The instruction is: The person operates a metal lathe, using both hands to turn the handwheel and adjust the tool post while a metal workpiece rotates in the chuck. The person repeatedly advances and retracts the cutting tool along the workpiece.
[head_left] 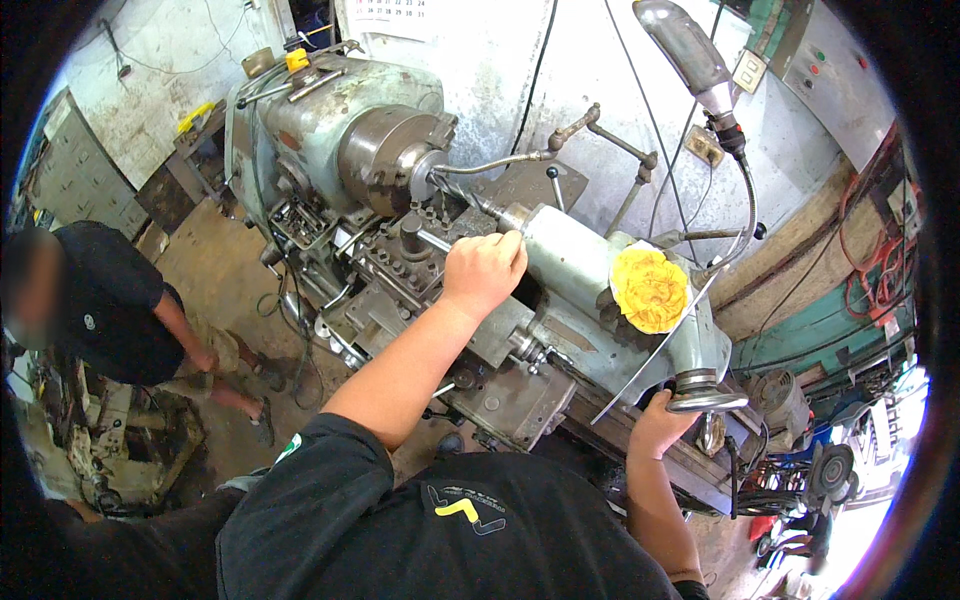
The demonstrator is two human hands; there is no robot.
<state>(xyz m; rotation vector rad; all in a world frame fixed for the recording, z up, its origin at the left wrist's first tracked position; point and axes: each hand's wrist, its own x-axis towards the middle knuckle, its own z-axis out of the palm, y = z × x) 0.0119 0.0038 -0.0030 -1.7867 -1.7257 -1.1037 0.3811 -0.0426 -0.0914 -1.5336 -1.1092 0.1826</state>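
Note:
My left hand (485,268) is a fist over the lathe carriage, just in front of the tailstock (565,245). A bright metal rod with a dark cylindrical head (411,234) runs up to this fist; what the fingers close on is hidden. At the tailstock's right end, my right hand (662,424) grips the edge of the handwheel (706,402). A twist drill bit (455,190) points from the tailstock to the bore of a round metal workpiece (424,178). The lathe chuck (378,160) holds that workpiece.
A yellow, petal-like bundle (650,290) sits on the tailstock, beside a thin rod (650,352). A jointed pipe (560,140) reaches toward the drill. A lamp (690,55) hangs on a flexible arm. Another person (110,300) stands at the left near machinery. Cables hang along the wall.

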